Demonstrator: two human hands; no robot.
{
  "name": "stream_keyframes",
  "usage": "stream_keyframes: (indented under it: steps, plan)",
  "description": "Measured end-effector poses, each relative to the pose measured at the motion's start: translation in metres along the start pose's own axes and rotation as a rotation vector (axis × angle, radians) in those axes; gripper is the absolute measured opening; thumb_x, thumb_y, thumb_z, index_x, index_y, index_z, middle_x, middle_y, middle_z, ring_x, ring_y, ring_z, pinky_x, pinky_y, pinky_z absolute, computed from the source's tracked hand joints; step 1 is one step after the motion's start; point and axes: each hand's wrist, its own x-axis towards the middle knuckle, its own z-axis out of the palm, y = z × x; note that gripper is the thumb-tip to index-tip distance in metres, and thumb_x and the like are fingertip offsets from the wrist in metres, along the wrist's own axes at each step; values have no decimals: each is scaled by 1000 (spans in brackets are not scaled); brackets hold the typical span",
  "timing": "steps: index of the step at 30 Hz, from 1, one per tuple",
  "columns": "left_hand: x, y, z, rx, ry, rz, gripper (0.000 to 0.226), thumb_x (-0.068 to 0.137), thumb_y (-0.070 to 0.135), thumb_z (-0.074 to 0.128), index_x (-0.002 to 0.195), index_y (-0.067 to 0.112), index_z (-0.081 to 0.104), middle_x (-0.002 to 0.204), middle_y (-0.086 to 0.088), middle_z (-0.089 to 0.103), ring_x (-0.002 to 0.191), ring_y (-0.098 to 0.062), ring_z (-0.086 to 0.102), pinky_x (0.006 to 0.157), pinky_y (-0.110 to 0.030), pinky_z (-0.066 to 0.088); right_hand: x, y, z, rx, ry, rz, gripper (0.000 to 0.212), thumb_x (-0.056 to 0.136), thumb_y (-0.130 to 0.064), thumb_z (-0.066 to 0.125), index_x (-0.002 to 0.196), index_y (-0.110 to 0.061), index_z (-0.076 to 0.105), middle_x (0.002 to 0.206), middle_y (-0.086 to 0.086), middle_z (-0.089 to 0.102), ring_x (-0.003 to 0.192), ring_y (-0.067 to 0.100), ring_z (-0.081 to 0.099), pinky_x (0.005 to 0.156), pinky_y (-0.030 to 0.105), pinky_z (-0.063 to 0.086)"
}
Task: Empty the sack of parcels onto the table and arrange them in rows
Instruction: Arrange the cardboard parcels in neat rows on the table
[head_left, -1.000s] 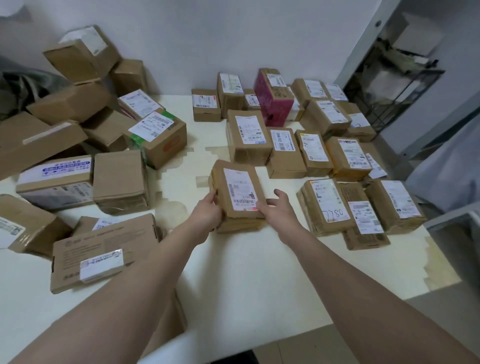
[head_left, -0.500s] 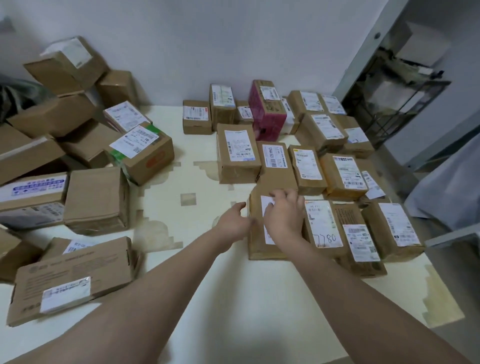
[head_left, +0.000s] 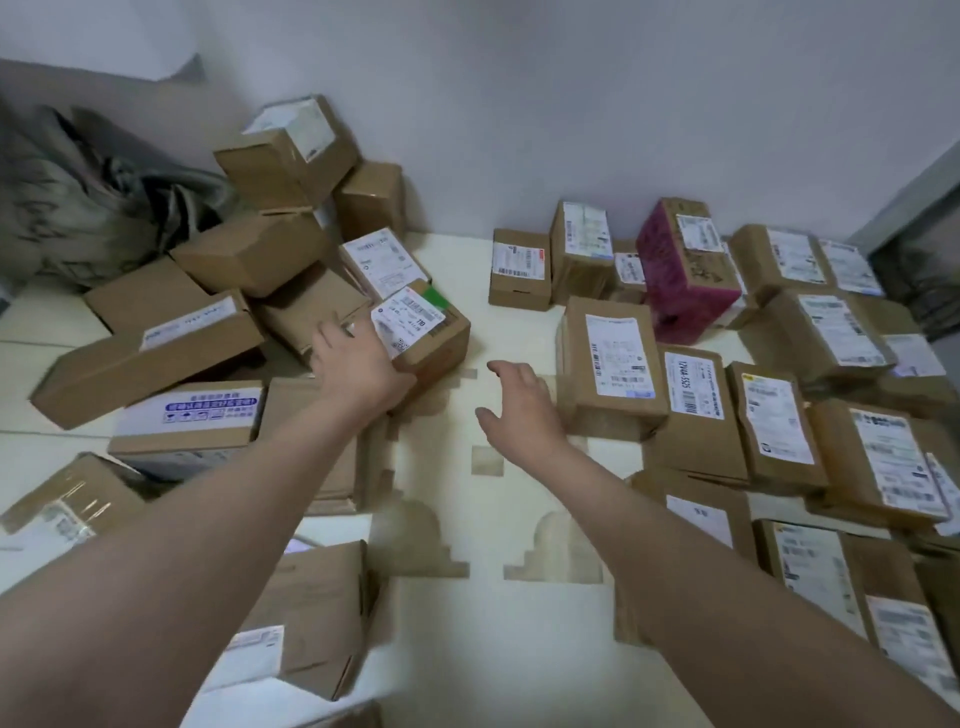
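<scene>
Both moved leftward — left hand (head_left: 358, 364) flat, spread on green-labelled box (head_left: 434, 338); right hand (head_left: 519, 405) open, holding nothing.

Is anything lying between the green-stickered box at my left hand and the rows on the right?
No parcel does. Only bare table lies between the green-stickered box and the rows, with your open right hand over it.

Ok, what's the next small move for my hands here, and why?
Probably close the left hand on the box with the green-cornered label that it rests on, and bring the open right hand to the box's other side to lift it. That box sits at the edge of the loose pile nearest the rows, with bare table between them.
</scene>
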Motion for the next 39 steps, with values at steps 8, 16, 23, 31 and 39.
stream_keyframes:
  steps: [8,16,23,31,39]
  plan:
    - [31,-16,11,-86,-228,354,113,48,64,75,145,26,31,139,-10,31,132,-28,26,109,-35,30,62,-35,-10,-361,-195,-190,115,71,-45,77,153,-24,-2,161,-2,-6,147,26,-7,118,50,14]
    - [41,-5,27,-363,-328,414,106,73,35,80,154,26,12,159,-3,-6,146,-24,-4,117,-35,11,47,-25,-4,-490,36,185,115,71,-75,56,152,-27,-10,142,15,26,121,38,39,102,48,31]
    - [96,20,21,-327,9,214,85,83,32,67,152,21,18,157,-18,-1,144,-37,2,117,-40,19,65,-32,-1,-643,250,236,82,90,-62,43,153,-22,9,156,13,17,140,35,21,107,50,25]
    - [151,17,27,-288,-9,215,44,87,20,57,129,7,56,148,-17,33,129,-34,40,109,-33,32,162,-70,2,-332,63,-95,75,82,-38,66,146,-22,29,153,13,16,139,31,17,108,42,25]
    - [185,26,18,-254,336,419,58,84,12,42,142,6,42,146,-15,41,137,-33,30,113,-37,25,212,-80,33,-347,70,198,77,77,-41,68,136,-15,26,135,17,33,122,36,36,98,43,34]
